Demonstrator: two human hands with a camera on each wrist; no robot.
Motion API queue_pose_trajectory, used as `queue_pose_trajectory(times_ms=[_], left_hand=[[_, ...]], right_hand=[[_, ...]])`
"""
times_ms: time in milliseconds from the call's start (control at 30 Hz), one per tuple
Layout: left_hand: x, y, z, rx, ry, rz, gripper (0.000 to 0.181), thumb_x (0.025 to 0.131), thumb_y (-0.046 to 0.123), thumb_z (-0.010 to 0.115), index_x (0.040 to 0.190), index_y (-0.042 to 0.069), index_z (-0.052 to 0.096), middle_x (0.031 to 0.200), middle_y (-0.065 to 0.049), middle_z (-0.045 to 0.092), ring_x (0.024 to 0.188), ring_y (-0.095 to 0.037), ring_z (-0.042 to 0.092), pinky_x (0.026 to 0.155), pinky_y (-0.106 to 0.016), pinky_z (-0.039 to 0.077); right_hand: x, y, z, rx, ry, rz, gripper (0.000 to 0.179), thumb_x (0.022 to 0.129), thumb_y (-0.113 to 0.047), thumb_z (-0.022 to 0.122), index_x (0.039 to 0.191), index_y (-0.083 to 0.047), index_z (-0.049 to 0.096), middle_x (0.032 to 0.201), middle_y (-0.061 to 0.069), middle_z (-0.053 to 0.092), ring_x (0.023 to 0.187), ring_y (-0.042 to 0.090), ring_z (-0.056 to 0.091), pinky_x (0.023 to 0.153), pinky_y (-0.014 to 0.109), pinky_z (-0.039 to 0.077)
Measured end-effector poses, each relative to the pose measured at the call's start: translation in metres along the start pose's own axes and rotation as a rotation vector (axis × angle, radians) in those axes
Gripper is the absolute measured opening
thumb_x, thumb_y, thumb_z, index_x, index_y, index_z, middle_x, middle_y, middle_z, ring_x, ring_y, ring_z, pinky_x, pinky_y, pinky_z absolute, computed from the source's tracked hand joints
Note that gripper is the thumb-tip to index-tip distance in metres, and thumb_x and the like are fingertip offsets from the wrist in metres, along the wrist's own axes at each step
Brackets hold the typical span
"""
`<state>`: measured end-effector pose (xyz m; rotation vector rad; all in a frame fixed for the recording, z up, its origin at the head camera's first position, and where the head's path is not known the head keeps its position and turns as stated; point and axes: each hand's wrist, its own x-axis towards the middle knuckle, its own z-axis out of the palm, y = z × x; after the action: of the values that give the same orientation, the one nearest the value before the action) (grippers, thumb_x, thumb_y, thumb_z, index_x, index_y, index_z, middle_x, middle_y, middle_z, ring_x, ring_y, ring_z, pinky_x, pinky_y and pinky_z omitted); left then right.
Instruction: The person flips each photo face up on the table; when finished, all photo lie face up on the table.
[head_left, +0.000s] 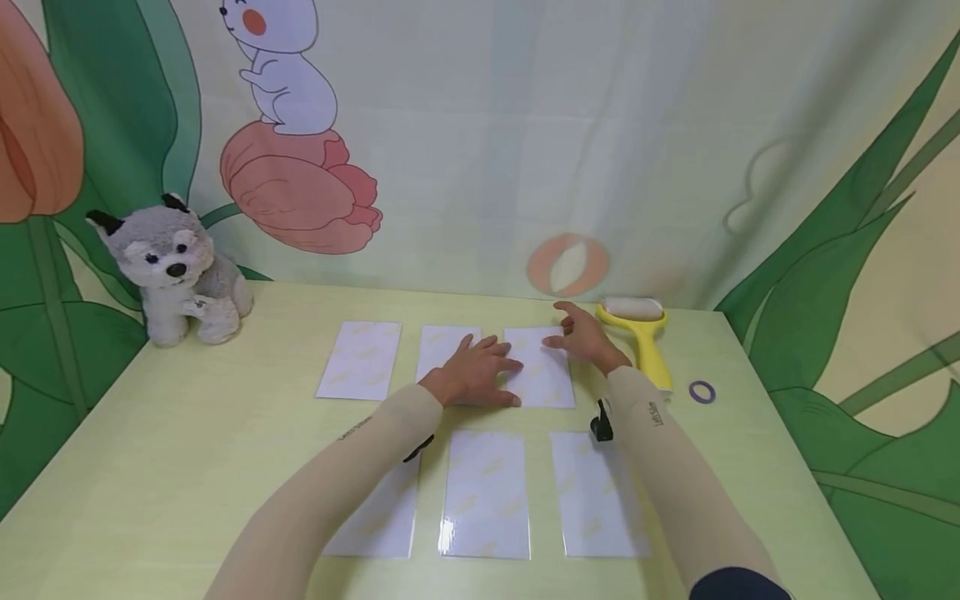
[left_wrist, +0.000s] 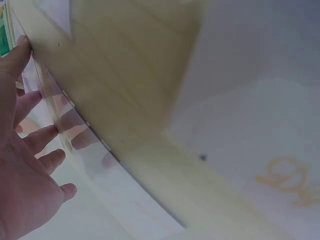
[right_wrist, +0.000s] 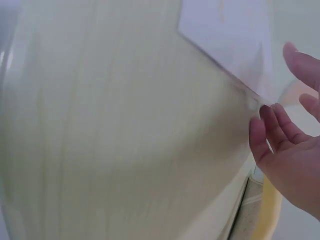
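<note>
My left hand lies spread over the middle white card of the back row, its fingertips reaching to the left edge of the right-hand card. Covered partly by that hand, the middle card shows only its upper part. At the right edge of the right-hand card is my right hand, its thumb and fingers apart. In the right wrist view the fingertips of the right hand meet the card's corner without visibly gripping it. The left wrist view shows the left hand with separated fingers along a glossy card edge.
Another back-row card lies at left. In front are three more, left, middle and right, under my forearms. A yellow-handled roller and purple ring lie at right; a plush husky sits far left.
</note>
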<state>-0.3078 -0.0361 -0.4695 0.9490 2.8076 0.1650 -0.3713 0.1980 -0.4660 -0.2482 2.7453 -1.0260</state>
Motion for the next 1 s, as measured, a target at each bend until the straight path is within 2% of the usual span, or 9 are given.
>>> queue_pose_trajectory(times_ms=[167, 267, 400, 600, 867, 1000], left_hand=[[0.002, 0.001, 0.000, -0.003, -0.008, -0.003, 0.067, 0.088, 0.064, 0.062, 0.146, 0.030, 0.053, 0.161, -0.007, 0.038, 0.153, -0.032, 0.024, 0.121, -0.062, 0.015], [0.002, 0.001, 0.001, -0.006, -0.010, -0.001, 0.068, 0.088, 0.064, 0.063, 0.146, 0.030, 0.052, 0.161, -0.007, 0.037, 0.153, -0.031, 0.024, 0.121, -0.062, 0.015], [0.003, 0.000, 0.000, -0.003, 0.001, 0.001, 0.069, 0.088, 0.064, 0.063, 0.146, 0.030, 0.051, 0.160, -0.007, 0.038, 0.153, -0.031, 0.025, 0.121, -0.062, 0.015], [0.002, -0.001, -0.002, 0.002, 0.016, 0.012, 0.070, 0.087, 0.064, 0.064, 0.147, 0.030, 0.051, 0.159, -0.006, 0.040, 0.153, -0.030, 0.025, 0.121, -0.062, 0.015], [0.003, 0.002, -0.002, 0.020, 0.013, 0.024, 0.070, 0.087, 0.061, 0.067, 0.147, 0.028, 0.051, 0.154, -0.006, 0.044, 0.154, -0.029, 0.022, 0.122, -0.059, 0.015], [0.003, 0.007, -0.006, -0.001, 0.001, 0.032, 0.070, 0.088, 0.055, 0.069, 0.148, 0.026, 0.049, 0.157, -0.008, 0.041, 0.153, -0.028, 0.026, 0.122, -0.055, 0.021]], right_hand=[[-0.003, 0.000, -0.002, 0.184, 0.033, 0.069, 0.081, 0.091, -0.023, 0.074, 0.157, -0.014, 0.028, 0.142, 0.025, 0.047, 0.119, 0.038, 0.055, 0.096, 0.046, 0.051], [-0.004, 0.000, -0.006, 0.254, 0.025, 0.094, 0.082, 0.090, -0.022, 0.076, 0.157, -0.015, 0.028, 0.139, 0.025, 0.048, 0.112, 0.035, 0.057, 0.092, 0.043, 0.052], [-0.005, 0.000, -0.010, 0.291, -0.017, 0.094, 0.077, 0.090, -0.017, 0.075, 0.155, -0.012, 0.033, 0.129, 0.023, 0.052, 0.100, 0.028, 0.059, 0.086, 0.038, 0.054], [-0.005, 0.005, -0.012, 0.336, -0.088, 0.099, 0.070, 0.091, -0.007, 0.071, 0.152, -0.007, 0.037, 0.099, 0.009, 0.061, 0.077, 0.014, 0.060, 0.075, 0.029, 0.053], [-0.011, 0.007, -0.013, 0.392, -0.106, 0.112, 0.067, 0.092, -0.002, 0.067, 0.151, -0.006, 0.036, 0.087, 0.003, 0.058, 0.073, 0.013, 0.059, 0.069, 0.027, 0.053], [-0.012, 0.006, -0.015, 0.420, -0.097, 0.108, 0.066, 0.093, -0.001, 0.066, 0.151, -0.005, 0.035, 0.084, 0.001, 0.058, 0.072, 0.012, 0.059, 0.069, 0.028, 0.054]])
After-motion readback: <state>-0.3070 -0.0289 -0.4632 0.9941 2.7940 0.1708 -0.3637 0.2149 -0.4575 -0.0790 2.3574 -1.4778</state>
